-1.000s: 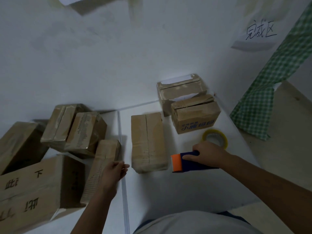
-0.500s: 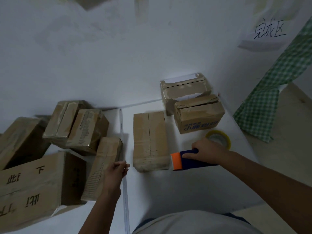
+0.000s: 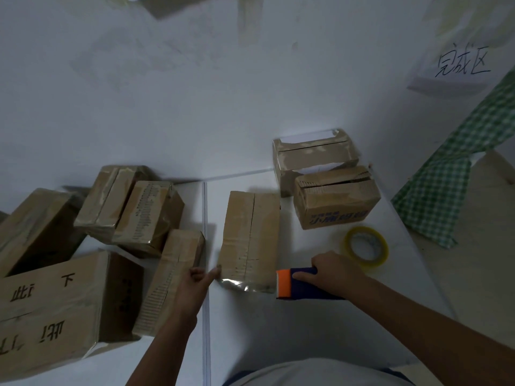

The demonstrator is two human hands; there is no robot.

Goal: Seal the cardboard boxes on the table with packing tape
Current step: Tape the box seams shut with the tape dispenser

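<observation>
The right hand [image 3: 331,270] has its grip closed around a blue tape dispenser [image 3: 302,284] with an orange front end; the index finger lies straight along the blue body and the other fingers are curled over the top. The orange end is just beside the near right corner of the middle box [image 3: 250,235], and I cannot tell if it touches. The left hand [image 3: 195,285] holds nothing: its fingers are loosely extended and the thumb points to the near left corner of the same box, very near or touching it.

The middle box lies flat on the white surface [image 3: 306,330], long side going away from the person, with the seam of its closed flaps running along the top. A shiny piece of clear tape [image 3: 242,285] shows on its near end.

Just behind the right hand, a roll of yellowish packing tape [image 3: 365,246] lies flat on the surface. Farther back on the right stand two more boxes touching each other: a printed box [image 3: 337,204] with blue characters on its front, and an open-topped box [image 3: 315,157] behind it against the wall.

On the left side there is a group of boxes. A narrow box [image 3: 170,280] leans beside the left hand, a large box [image 3: 53,307] with black characters lies at the near left, and three taped boxes [image 3: 145,215] are piled behind them. A green checked cloth [image 3: 457,168] hangs at the right edge.
</observation>
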